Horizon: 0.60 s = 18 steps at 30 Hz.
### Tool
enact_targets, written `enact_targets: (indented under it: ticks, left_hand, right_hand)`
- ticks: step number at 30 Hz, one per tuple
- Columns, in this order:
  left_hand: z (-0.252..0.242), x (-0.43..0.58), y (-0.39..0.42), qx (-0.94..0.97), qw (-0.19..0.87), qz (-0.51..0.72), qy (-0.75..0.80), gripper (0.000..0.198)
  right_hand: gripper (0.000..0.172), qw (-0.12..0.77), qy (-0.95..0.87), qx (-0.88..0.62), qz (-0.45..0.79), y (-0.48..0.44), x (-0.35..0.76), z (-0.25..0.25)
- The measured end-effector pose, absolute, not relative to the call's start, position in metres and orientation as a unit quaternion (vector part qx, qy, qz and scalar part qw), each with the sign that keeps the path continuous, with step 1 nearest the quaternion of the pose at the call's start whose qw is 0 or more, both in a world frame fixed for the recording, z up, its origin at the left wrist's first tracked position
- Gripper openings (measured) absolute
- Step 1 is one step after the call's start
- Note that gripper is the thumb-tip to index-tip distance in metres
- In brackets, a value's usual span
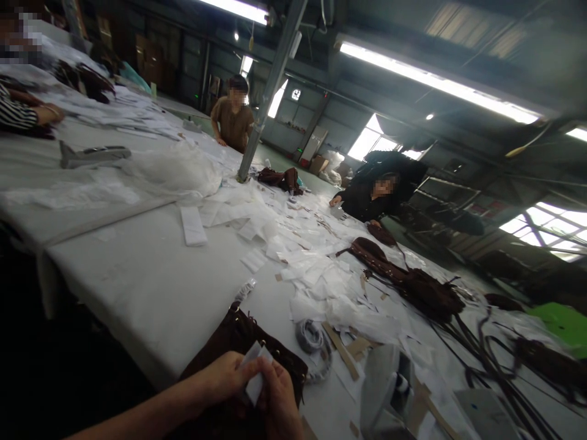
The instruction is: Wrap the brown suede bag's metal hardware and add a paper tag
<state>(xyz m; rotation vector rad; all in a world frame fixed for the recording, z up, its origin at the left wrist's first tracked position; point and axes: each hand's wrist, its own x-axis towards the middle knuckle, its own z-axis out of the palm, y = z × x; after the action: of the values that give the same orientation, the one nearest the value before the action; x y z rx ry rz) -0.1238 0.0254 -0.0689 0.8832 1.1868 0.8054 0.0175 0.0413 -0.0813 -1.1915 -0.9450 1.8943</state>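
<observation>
Both my hands meet at the bottom of the head view, pinching a small folded white paper-like piece [254, 391]. My left hand [232, 374] has its thumb and fingers closed on one side of the piece. From the other side my right hand [280, 391] closes on it, fingertips nearly touching the left ones. Beneath them lies a dark brown bag [215, 342] with gold-coloured metal eyelets along its top edge. Clear wrapping covers a part at its far corner. My hands hide the middle of the bag.
A grey tape dispenser [383, 391] and a coiled strip [309, 336] lie to the right. White paper pieces [321, 269] cover the middle of the table [123, 293]. More brown bags [408, 275] with long straps lie at right. Several people stand around the table; a metal post [270, 91] rises from it.
</observation>
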Motion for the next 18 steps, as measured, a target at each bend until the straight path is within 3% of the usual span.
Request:
enact_targets:
  ticks: [12, 18]
  left_hand:
    - [-0.076, -0.116, 0.009, 0.434, 0.544, 0.422, 0.581, 0.053]
    - [-0.074, -0.119, 0.006, 0.47, 0.488, 0.419, 0.604, 0.044]
  right_hand:
    - [0.051, 0.313, -0.396, -0.481, 0.717, 0.054, 0.011, -0.088]
    - [0.031, 0.32, -0.403, -0.529, 0.674, 0.054, 0.006, -0.09]
